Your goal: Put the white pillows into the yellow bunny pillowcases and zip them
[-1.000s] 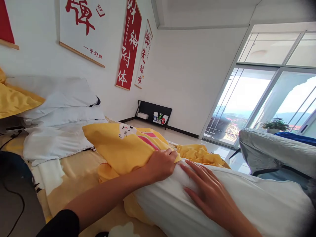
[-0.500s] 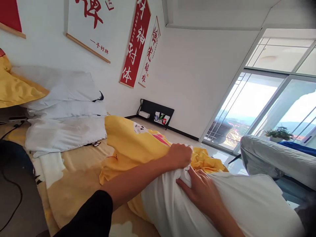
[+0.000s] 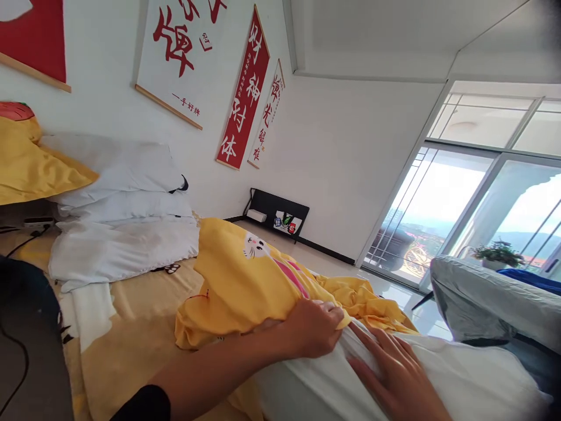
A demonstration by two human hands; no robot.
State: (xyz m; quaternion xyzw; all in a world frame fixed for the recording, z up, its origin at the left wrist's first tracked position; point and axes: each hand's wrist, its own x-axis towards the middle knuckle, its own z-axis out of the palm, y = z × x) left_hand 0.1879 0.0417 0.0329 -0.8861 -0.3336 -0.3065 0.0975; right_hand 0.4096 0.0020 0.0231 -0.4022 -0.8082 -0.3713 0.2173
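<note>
My left hand [image 3: 316,327] is closed around the edge of a yellow pillowcase [image 3: 245,275] printed with a white whiskered animal face and pink patches. The pillowcase lies over one end of a long white pillow [image 3: 315,383], and its far part is bunched up beyond my hands. On top of the white pillow rests my right hand [image 3: 390,368], fingers stretched out and thumb apart, with the fingertips close to the yellow edge. My left fingertips are partly hidden in the folds of cloth.
Beneath is a bed with a tan patterned sheet [image 3: 144,316]. White pillows [image 3: 127,234] are stacked at the left, beside a yellow pillow [image 3: 44,166]. A low black stand [image 3: 278,207] is by the wall. At right are a plastic-covered piece of furniture [image 3: 495,298] and sliding glass doors [image 3: 429,204].
My left hand has moved slightly down and now holds the yellow edge instead of bunched white fabric. My right hand has loosened and flattened, shifting right and down. The view has tilted up.
</note>
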